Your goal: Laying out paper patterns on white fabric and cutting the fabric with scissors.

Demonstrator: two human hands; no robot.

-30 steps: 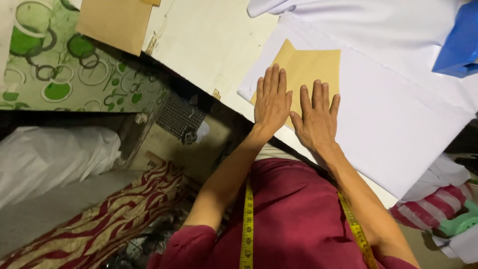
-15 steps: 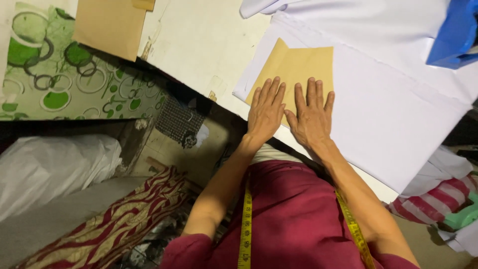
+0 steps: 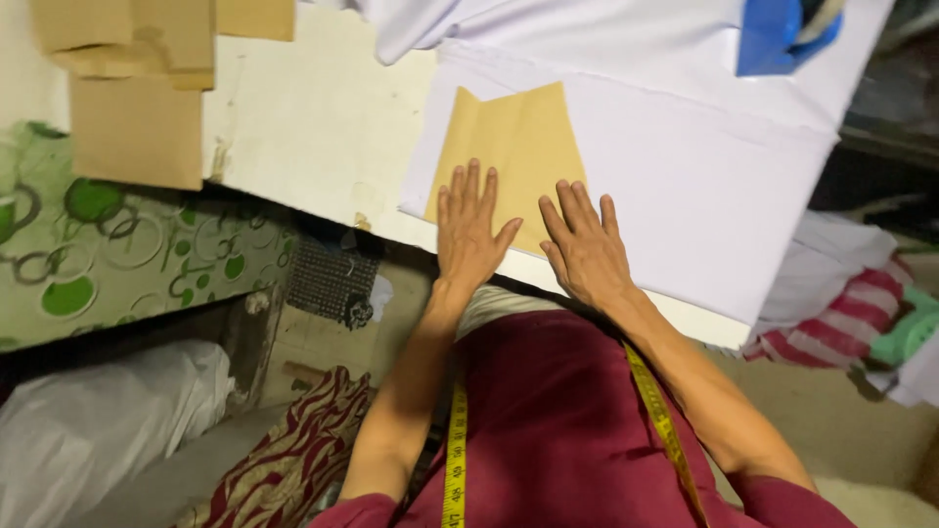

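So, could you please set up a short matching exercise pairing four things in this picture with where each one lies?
Things:
1. brown paper pattern
2. yellow measuring tape
3. blue item
4. cardboard pieces

Places:
A. at the top right, on the white cloth
B. at the top left edge of the table
C. flat under both hands, the left hand and the right hand
D. draped round the neck, down the maroon shirt

Pairs: 1-C, 2-D, 3-A, 4-B
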